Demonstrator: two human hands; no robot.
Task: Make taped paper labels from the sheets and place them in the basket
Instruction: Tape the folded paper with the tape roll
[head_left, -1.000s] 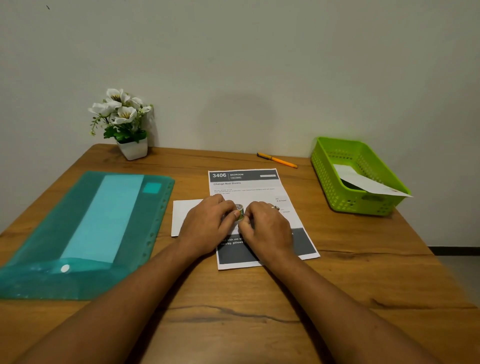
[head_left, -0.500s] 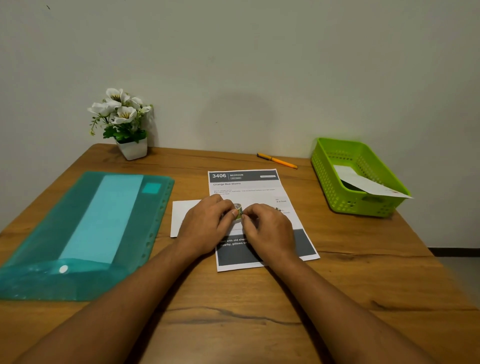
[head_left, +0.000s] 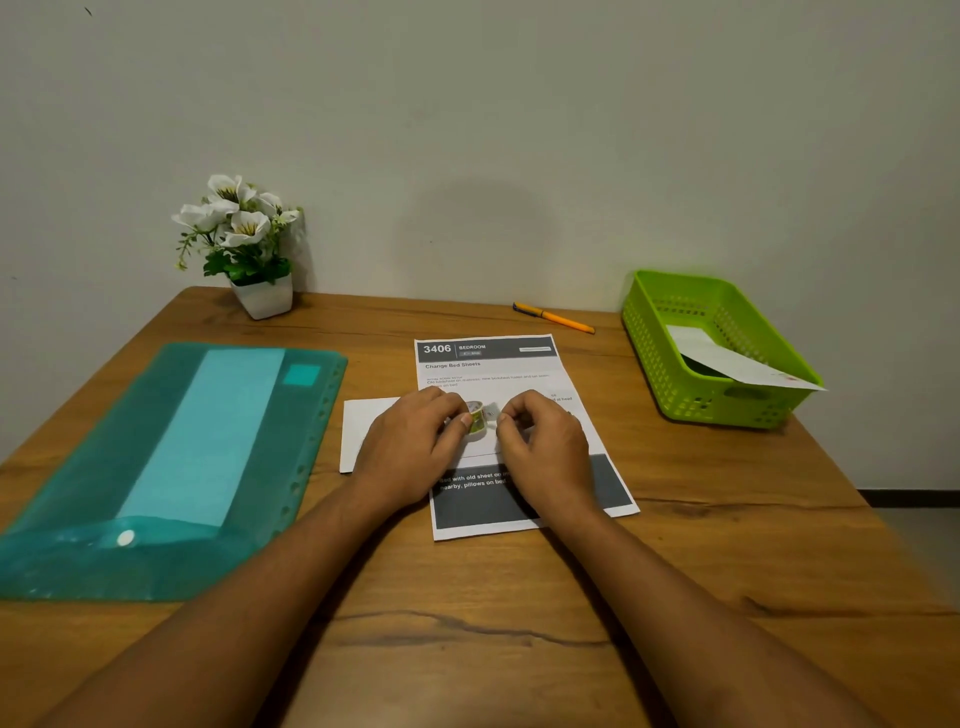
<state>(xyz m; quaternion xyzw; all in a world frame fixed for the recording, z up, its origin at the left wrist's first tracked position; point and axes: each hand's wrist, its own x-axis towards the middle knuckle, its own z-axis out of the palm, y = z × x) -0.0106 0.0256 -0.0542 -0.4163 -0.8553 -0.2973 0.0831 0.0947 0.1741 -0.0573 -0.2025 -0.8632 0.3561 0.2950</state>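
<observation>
Left hand (head_left: 410, 448) grips tape roll (head_left: 476, 419) — right hand (head_left: 546, 448) seemingly pinches its end.

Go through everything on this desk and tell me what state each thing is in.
Tape roll: on edge, gripped by left hand.
Tape end: pinched by right hand.
Printed sheet: flat, face up, under both hands.
Basket: upright, holding a paper slip that overhangs its rim.
Pen: lying flat.
Folder: lying flat.

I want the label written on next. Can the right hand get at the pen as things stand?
Probably yes: the pen lies bare beyond the sheet, nothing between, though the right hand is busy pinching at the tape.
</observation>
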